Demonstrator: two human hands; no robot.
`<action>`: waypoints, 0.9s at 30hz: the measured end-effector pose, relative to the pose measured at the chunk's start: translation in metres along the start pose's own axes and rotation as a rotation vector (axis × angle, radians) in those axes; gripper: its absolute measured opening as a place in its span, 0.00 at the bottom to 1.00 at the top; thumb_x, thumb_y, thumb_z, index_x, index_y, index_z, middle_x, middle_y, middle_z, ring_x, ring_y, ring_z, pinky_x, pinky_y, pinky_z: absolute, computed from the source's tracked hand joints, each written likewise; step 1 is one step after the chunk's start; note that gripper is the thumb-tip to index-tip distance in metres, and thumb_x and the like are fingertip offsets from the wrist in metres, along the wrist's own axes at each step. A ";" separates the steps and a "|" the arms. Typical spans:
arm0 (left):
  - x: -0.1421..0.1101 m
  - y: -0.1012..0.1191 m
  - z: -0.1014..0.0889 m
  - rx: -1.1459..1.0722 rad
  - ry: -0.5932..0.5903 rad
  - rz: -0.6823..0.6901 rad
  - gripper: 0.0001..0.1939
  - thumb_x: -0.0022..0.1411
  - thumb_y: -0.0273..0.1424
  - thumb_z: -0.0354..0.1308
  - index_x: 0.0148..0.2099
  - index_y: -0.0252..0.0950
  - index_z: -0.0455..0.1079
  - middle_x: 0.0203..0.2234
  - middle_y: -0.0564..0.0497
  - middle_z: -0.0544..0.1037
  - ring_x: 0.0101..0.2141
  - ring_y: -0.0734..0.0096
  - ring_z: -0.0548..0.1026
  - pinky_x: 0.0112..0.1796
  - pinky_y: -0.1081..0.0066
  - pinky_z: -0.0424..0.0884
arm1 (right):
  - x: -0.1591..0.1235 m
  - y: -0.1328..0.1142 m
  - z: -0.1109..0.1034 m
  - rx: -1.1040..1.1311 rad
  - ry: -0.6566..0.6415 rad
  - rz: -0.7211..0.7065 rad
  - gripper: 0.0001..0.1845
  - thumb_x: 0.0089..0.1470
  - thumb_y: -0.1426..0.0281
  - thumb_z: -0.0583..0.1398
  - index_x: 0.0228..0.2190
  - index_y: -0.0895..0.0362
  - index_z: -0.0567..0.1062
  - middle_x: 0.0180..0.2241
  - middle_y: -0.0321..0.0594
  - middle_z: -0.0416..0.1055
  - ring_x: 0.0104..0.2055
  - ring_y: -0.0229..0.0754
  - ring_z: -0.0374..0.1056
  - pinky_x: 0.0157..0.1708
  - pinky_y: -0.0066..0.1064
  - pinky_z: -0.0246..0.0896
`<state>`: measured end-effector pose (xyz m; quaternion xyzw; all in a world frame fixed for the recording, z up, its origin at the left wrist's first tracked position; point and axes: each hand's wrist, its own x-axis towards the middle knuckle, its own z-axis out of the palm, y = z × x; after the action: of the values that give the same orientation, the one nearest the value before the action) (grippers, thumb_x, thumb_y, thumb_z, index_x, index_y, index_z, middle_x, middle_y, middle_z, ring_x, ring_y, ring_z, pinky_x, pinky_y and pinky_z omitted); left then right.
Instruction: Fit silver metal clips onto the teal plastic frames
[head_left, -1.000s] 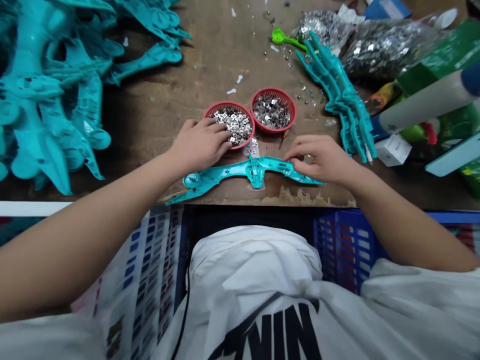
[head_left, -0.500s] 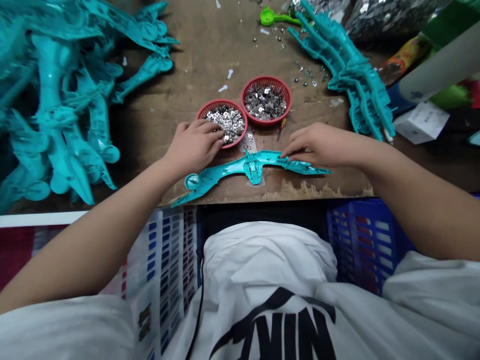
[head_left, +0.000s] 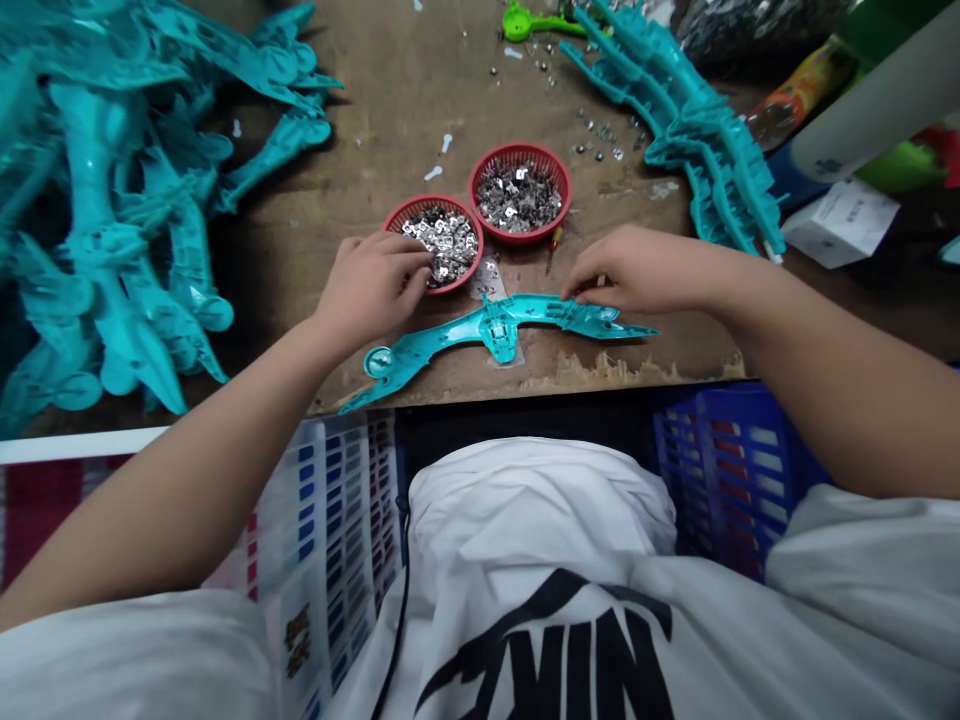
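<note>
A long turquoise plastic part (head_left: 499,332), shaped like a bow with a wider middle, lies along the table's front edge. At its left end is a round cup with a metal piece inside. My right hand (head_left: 619,270) is over its right half, thumb and fingers pinched close at the plastic; whatever sits between the fingertips is too small to make out. My left hand (head_left: 373,280) reaches over the near-left rim of a red basket (head_left: 474,225) of small metal plates, fingers stretched and thumb apart. Its fingertips are at the metal plates (head_left: 448,240).
Another red basket (head_left: 566,185) of metal pieces stands behind, with a thin screwdriver (head_left: 554,247) beside it. Turquoise parts are heaped (head_left: 112,230) at left and stacked (head_left: 697,130) at right. A white box (head_left: 844,222) is at far right. Plastic crates (head_left: 731,470) stand below the edge.
The view has shifted slightly, moving the table things a little left and up. My left hand has drawn back a little at the basket; my right hand stays at the turquoise part.
</note>
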<state>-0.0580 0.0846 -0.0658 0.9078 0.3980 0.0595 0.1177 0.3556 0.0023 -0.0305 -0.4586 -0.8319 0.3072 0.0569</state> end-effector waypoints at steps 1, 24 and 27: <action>0.001 -0.001 -0.001 -0.010 0.005 -0.005 0.28 0.90 0.44 0.51 0.67 0.45 0.92 0.70 0.40 0.92 0.72 0.33 0.87 0.71 0.31 0.81 | -0.001 0.001 0.000 -0.003 -0.003 0.006 0.13 0.70 0.65 0.74 0.50 0.42 1.00 0.43 0.35 0.95 0.48 0.56 0.89 0.52 0.45 0.78; 0.012 -0.008 0.022 -0.718 0.499 -0.236 0.17 0.65 0.48 0.85 0.44 0.45 0.87 0.40 0.59 0.93 0.42 0.65 0.83 0.51 0.53 0.86 | -0.002 -0.017 -0.017 -0.076 -0.119 0.050 0.16 0.74 0.58 0.73 0.55 0.49 0.99 0.46 0.41 0.96 0.47 0.53 0.89 0.49 0.40 0.73; 0.013 -0.012 0.026 -0.694 0.501 -0.206 0.15 0.69 0.48 0.82 0.49 0.44 0.91 0.43 0.59 0.95 0.43 0.63 0.85 0.54 0.49 0.86 | -0.002 -0.018 -0.016 -0.073 -0.125 0.071 0.17 0.73 0.60 0.74 0.56 0.48 0.99 0.47 0.40 0.96 0.49 0.54 0.89 0.50 0.40 0.73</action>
<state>-0.0524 0.0973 -0.0939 0.7277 0.4590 0.3961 0.3208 0.3495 0.0016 -0.0068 -0.4695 -0.8277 0.3065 -0.0231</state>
